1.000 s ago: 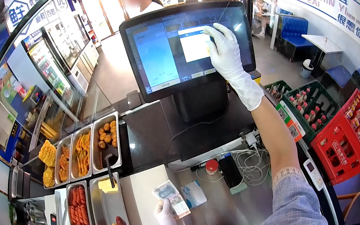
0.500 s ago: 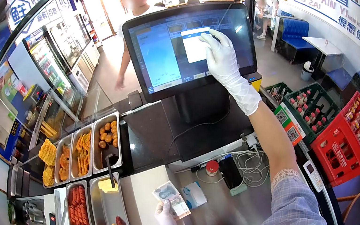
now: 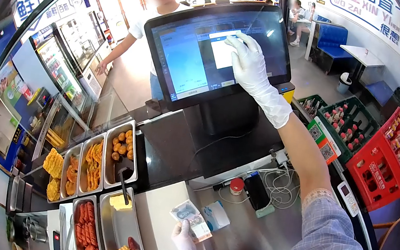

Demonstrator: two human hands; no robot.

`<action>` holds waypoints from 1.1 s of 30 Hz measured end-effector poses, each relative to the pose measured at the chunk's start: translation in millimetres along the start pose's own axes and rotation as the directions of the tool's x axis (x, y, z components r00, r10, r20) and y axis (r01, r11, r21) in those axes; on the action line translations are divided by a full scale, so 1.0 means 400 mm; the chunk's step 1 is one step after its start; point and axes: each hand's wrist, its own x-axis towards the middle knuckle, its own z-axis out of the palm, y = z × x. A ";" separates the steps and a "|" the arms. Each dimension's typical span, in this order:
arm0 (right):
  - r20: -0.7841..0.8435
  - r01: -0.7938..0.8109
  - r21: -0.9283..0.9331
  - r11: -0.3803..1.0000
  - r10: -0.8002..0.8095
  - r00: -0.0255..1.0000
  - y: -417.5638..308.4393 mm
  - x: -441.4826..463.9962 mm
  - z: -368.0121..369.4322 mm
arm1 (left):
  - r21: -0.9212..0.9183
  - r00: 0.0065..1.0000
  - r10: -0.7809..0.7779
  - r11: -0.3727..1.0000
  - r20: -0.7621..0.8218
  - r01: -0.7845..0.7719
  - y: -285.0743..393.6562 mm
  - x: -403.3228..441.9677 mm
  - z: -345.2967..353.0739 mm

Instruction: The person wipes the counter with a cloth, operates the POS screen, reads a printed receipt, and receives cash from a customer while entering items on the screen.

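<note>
My right hand, in a white glove, is raised to the touchscreen monitor. Its bent fingers are at a white pop-up window on the blue display, and no object shows in them. Low in the view, my left hand, gloved too, grips banknotes between thumb and fingers. How many notes there are, I cannot tell. Just right of the money lies a small blue-and-white packet. Beneath the notes is a pale board or box top.
Metal trays hold brown eggs, red sausages and fried snacks. Cables and a red-lidded jar lie below the monitor. Bottle crates stand to the right. A person stands across the counter.
The person across the counter has come nearer, with an arm now stretched out to the left. My view has shifted slightly. Both my hands keep nearly the same pose.
</note>
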 end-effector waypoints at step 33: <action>-0.108 -0.050 -0.019 0.999 0.048 0.993 0.048 -0.007 -0.034 | -0.012 0.998 0.054 0.998 -0.014 -0.054 0.003 -0.007 0.015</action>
